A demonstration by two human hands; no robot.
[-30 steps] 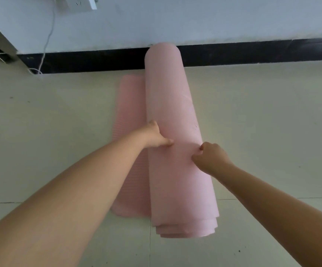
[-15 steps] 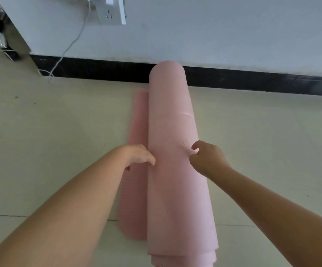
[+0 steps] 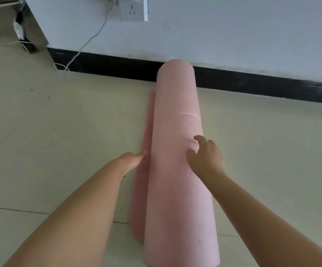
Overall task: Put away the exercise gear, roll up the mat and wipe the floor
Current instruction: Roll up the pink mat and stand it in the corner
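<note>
A pink exercise mat lies on the pale floor, almost fully rolled into a thick tube that runs away from me to the wall. A narrow strip of unrolled mat shows along the tube's left side. My left hand reaches to that strip at the tube's left flank; its fingertips touch the mat and part of the hand is hidden. My right hand rests on top of the roll, fingers spread and slightly bent, pressing into the foam.
A white wall with a black skirting board stands right behind the roll's far end. A wall socket with a white cable hangs at upper left. Dark equipment with cables sits at the far left. Pale tile floor spreads on both sides.
The mat has rolled further left, so the flat strip is narrower. My left hand slid off the roll down to the strip. My right hand opened and moved onto the roll's top.
</note>
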